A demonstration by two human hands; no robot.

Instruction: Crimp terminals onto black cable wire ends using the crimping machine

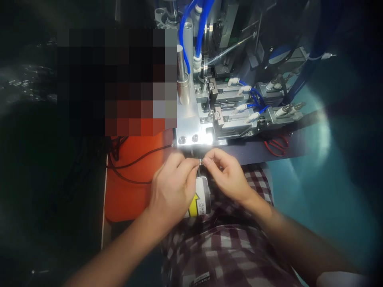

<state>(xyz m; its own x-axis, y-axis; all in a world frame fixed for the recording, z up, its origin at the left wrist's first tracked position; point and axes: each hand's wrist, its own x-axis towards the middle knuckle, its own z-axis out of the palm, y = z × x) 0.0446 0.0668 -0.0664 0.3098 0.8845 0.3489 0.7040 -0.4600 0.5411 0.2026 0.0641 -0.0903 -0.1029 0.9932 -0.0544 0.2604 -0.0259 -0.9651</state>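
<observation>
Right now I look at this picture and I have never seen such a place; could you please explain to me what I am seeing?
Of course. There is one picture, taken by a camera on the person's head, looking forward and down. The bare left hand and right hand meet near the middle. Their fingertips pinch a small part, too tiny to identify. Just beyond stands a metal machine with blue hoses. On the dark table, to the right, lie red loops, perhaps scissor handles. At left, a black cable crosses above an orange surface. Below the hands is a white sign with a yellow arrow.
</observation>
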